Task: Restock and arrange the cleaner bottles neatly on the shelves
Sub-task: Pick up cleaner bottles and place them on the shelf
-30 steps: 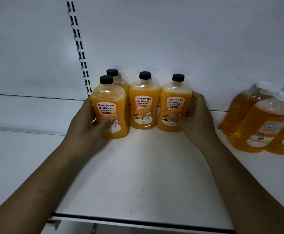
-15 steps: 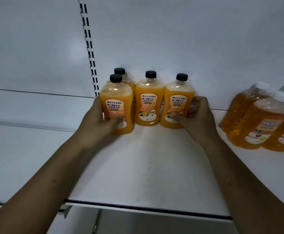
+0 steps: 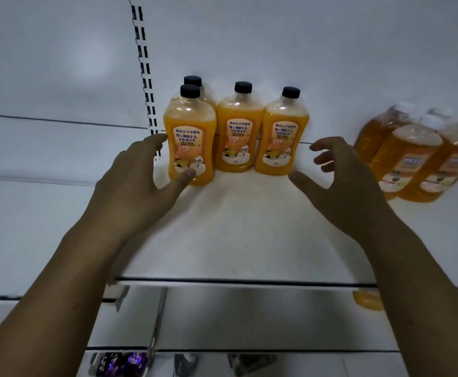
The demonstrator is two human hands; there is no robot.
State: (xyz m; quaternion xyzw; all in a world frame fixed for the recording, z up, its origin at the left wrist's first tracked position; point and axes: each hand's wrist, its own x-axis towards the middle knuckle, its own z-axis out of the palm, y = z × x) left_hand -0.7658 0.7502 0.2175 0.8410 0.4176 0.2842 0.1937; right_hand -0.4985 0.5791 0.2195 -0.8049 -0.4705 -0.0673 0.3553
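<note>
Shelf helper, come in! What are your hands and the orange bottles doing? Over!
Left hand open, thumb at front orange black-capped plastic bottle. Right hand open, touching nothing. Path clear.

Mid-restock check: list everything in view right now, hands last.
Black-capped bottles: four, orange, shelf back; three side by side, one behind the leftmost.
White-capped bottles: at least three, amber, bunched at right.
Shelf: one, white, under the bottles.
Slotted upright: one, white, left of the bottles.
Lower bottle: one, orange, partly seen below the shelf, right.
Purple packets: count unclear, bottom edge.
Left hand: open, thumb at the leftmost bottle.
Right hand: open, empty, right of the black-capped bottles.
</note>
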